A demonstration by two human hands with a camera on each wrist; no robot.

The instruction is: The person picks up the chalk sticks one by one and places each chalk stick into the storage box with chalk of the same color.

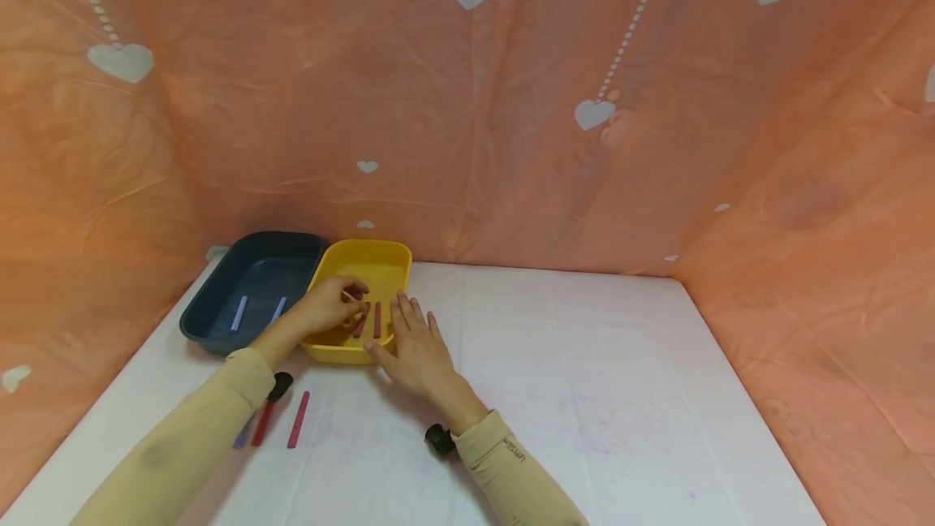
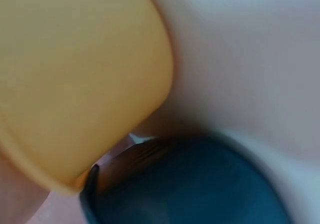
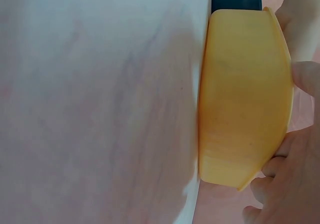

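My left hand (image 1: 332, 303) reaches over the left side of the yellow tray (image 1: 343, 355), with thumb and fingertips pinching the upper end of a slim dark red stick (image 1: 360, 325). Beside that one, a second red stick (image 1: 377, 320) lies in the tray. My right hand (image 1: 418, 354) rests at the tray's front right corner, fingers extended along the right rim and thumb at the front rim. In the right wrist view, the thumb and fingers of the right hand (image 3: 292, 171) touch the rim of the yellow tray (image 3: 245, 98). The left wrist view shows only tray walls close up.
Left of the yellow tray stands a dark blue tray (image 1: 200, 331) holding two light purple sticks (image 1: 239, 313). On the white table (image 1: 584, 396) in front lie red sticks (image 1: 298, 420) and a purple stick (image 1: 243, 435), partly behind the left sleeve. Orange cloth (image 1: 467, 120) hangs around the table.
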